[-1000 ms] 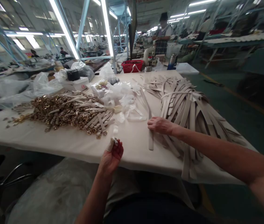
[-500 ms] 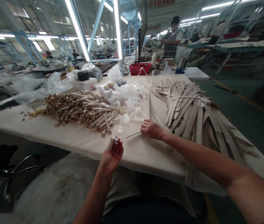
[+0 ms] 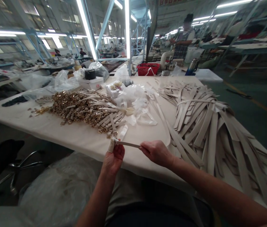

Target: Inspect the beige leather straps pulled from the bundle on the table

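Note:
My left hand [image 3: 115, 157], with a pale covering on one finger, is closed near the table's front edge. Its fingertips pinch the left end of a narrow beige strap [image 3: 129, 144]; a small whitish thing at the fingertips is too small to make out. To the right, my right hand [image 3: 156, 153] is closed on the same strap, which stretches nearly level between both hands. Just behind the left fingertips is a white translucent strip [image 3: 124, 132]; whether it touches the hand I cannot tell. A heap of beige straps with gold-coloured metal fittings [image 3: 81, 110] lies behind to the left.
A large bundle of long beige straps [image 3: 206, 116] covers the table's right side. Crumpled clear plastic [image 3: 135, 101] lies mid-table. Farther back are a red basket [image 3: 147, 69], a white box [image 3: 91, 84] and a blue flask [image 3: 192, 66]. A person [image 3: 183, 41] stands beyond.
My right hand has moved nearer and brought the strap's end to my left fingertips. The small white roll-like thing there is now mostly hidden. The view has shifted slightly left.

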The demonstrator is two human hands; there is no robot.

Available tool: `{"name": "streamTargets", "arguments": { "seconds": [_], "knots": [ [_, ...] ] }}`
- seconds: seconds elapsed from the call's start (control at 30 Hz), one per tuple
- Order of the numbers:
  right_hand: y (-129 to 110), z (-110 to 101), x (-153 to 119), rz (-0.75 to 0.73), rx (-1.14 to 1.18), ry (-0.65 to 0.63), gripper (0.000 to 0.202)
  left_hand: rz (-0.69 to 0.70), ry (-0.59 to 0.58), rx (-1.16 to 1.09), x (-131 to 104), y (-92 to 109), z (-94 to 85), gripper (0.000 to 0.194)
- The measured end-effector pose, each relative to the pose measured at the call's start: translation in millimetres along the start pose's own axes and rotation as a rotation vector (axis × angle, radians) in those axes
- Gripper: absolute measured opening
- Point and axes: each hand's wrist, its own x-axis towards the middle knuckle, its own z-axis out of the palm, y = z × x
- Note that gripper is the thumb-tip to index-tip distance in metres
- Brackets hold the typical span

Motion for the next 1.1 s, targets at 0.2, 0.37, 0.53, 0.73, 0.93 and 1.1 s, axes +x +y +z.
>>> {"name": "streamTargets", "arguments": {
  "seconds": [0.2, 0.37, 0.53, 0.73, 0.93, 1.1],
  "knots": [
    [2.5, 5.0, -3.7, 0.028, -0.017, 0.016, 0.037, 0.014, -0.003, -0.014, 2.4, -2.1, -3.4, 0.031],
    [1.4, 5.7, -5.2, 0.071, -0.042, 0.011, 0.035, 0.022, -0.039, 0.018, 2.7, -7.2, -6.3, 0.024],
    [1.3, 3.9, -6.8, 0.062, -0.029, 0.026, 0.036, 0.035, -0.016, 0.004, 3.6, -5.5, -4.6, 0.023],
    [1.1, 4.2, -7.8, 0.039, -0.025, 0.052, 0.036, 0.033, 0.023, -0.003, 6.6, -6.6, -3.4, 0.031],
    [-0.5, 5.7, -8.8, 0.023, -0.044, 0.063, 0.036, 0.046, -0.001, -0.011, 9.1, -7.7, -3.9, 0.027],
    [0.2, 13.4, -8.5, 0.021, -0.076, 0.033, 0.034, 0.042, -0.007, -0.016, 7.8, -7.7, -1.7, 0.026]
  ]
}}
